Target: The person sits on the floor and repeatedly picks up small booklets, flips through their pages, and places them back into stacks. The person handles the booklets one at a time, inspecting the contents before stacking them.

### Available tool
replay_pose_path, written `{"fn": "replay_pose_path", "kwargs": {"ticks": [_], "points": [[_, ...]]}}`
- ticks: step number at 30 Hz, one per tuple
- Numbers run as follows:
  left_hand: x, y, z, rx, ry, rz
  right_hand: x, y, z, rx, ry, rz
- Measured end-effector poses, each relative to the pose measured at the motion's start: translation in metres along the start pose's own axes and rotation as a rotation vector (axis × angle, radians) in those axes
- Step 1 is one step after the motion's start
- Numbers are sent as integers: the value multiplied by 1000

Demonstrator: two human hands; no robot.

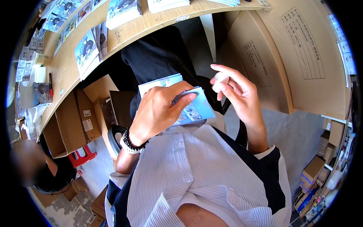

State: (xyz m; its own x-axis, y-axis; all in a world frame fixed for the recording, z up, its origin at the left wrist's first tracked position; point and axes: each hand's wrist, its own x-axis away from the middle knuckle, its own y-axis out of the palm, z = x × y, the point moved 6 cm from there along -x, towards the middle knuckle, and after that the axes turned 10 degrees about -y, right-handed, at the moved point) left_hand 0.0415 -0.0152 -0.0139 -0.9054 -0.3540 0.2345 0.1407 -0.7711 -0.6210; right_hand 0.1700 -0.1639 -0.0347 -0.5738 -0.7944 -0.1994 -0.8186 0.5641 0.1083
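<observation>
My left hand (159, 109) grips a light blue booklet (196, 108) with small pictures on its cover, held above my lap close to my striped shirt. A beaded bracelet sits on that wrist. My right hand (238, 94) is raised just to the right of the booklet. Its fingertips pinch a small whitish piece (221, 81); what the piece is cannot be made out. The two hands are close together but apart.
A curved wooden table (68, 64) carries stacks of blue printed booklets (87, 51) and small packets. Open cardboard boxes (72, 125) and a red stool (83, 156) stand under it. Large flat cardboard cartons (298, 56) lean at right. Another person (38, 166) sits at lower left.
</observation>
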Motion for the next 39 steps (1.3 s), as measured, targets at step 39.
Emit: {"fn": "replay_pose_path", "kwargs": {"ticks": [39], "points": [[11, 15, 0, 166, -12, 118, 15, 14, 1, 129, -120, -2]]}}
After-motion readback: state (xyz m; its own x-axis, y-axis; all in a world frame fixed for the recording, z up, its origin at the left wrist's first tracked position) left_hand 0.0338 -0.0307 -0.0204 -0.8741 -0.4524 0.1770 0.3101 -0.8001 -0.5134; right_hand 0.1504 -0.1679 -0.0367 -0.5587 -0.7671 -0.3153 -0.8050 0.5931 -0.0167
